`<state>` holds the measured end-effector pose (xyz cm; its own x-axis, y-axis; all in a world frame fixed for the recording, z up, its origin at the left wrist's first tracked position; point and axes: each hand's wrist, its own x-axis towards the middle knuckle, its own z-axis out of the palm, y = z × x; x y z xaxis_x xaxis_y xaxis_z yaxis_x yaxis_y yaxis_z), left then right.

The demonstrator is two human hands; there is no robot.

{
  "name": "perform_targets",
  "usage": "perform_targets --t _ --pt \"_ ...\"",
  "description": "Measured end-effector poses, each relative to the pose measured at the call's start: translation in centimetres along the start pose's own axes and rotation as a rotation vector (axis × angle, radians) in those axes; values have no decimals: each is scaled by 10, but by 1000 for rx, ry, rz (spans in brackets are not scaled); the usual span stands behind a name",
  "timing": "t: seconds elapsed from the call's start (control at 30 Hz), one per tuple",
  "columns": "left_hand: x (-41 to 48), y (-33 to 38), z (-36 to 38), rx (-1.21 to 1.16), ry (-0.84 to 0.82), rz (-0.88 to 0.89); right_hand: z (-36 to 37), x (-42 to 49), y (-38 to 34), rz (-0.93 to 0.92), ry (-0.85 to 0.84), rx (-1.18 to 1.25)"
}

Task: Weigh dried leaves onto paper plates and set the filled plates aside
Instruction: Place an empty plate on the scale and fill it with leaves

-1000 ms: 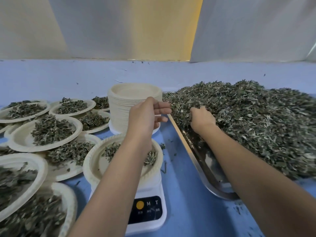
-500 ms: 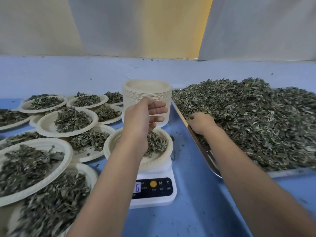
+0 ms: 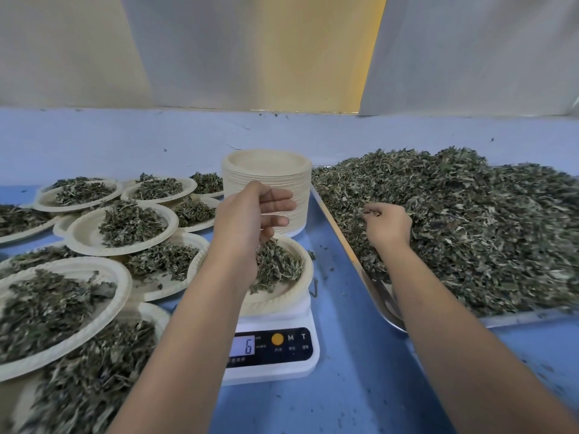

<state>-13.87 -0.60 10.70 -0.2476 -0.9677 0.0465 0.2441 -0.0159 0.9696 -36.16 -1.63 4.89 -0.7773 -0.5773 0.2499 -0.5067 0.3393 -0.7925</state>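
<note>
Right hand [image 3: 387, 227] curled round a pinch of dried green-grey leaves [image 3: 470, 233], knuckles sunk in the big loose heap on the shallow steel tray [image 3: 355, 264]. Left hand [image 3: 250, 214] slack, fingers straight and spread, nothing visibly held, poised just above the round cream paper plate [image 3: 305, 278] on the small white digital scale [image 3: 275, 358], a 6 readable on the display. Just behind, a tall stack of empty cream plates [image 3: 269, 170]; off to the left, overlapping filled plates [image 3: 81, 241] crowding the blue tabletop [image 3: 360, 386]. Likely trouble from here: overshooting the weight by dropping too large a pinch; shedding light flakes onto the blue gap between tray and scale from a loose clench; brushing the plate's rim with the left forearm and falsifying the reading. Dry, crumpled, brittle-looking stuff, flecked with pale stalks, lying in a low mound in the weighing plate's middle, partly hidden by that forearm.
</note>
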Motion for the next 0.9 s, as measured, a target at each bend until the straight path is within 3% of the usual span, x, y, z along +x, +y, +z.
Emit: perform_targets --t 0.6,0.77,0.9 --pt "8 1 -14 -30 53 -15 -5 -2 -6 203 25 485" --pt "11 0 -18 -37 67 -19 -12 -9 -20 370 -79 917" --pt "14 2 -23 -144 159 2 -18 -18 -42 393 -272 1320"
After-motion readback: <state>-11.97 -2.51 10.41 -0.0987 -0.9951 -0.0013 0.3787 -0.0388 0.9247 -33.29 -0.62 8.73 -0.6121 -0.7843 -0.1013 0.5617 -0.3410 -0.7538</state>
